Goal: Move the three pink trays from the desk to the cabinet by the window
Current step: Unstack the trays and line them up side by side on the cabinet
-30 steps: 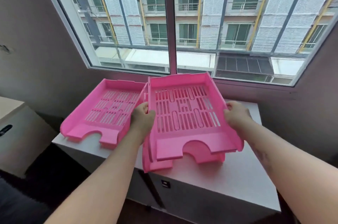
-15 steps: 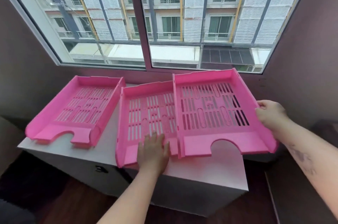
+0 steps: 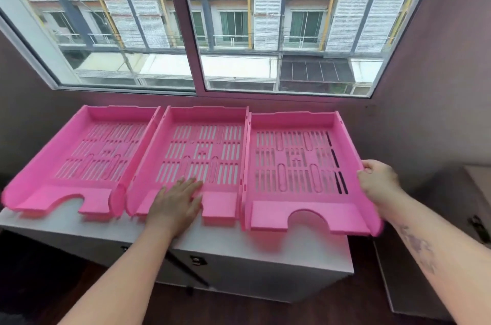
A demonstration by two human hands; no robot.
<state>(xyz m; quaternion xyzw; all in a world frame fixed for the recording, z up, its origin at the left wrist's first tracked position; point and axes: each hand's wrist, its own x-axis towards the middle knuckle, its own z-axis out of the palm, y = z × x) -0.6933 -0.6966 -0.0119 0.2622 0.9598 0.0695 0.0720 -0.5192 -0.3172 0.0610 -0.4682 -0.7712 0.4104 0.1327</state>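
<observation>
Three pink slotted trays lie side by side on the white cabinet [image 3: 265,258] under the window. The left tray [image 3: 66,192] touches the middle tray [image 3: 220,202]. The right tray [image 3: 305,213] sits against the middle one and hangs a little over the cabinet's right edge. My left hand [image 3: 176,204] rests flat, fingers spread, on the front of the middle tray. My right hand [image 3: 378,181] grips the right wall of the right tray.
The window [image 3: 239,22] and its sill run right behind the trays. Dark walls close in on both sides. A lower piece of furniture [image 3: 478,205] stands to the right of the cabinet. The cabinet front has a small lock [image 3: 198,261].
The stacked trays have been separated: the top one moved right and down beside the middle one. The middle tray slid left against the left tray. My left hand went from gripping to lying flat.
</observation>
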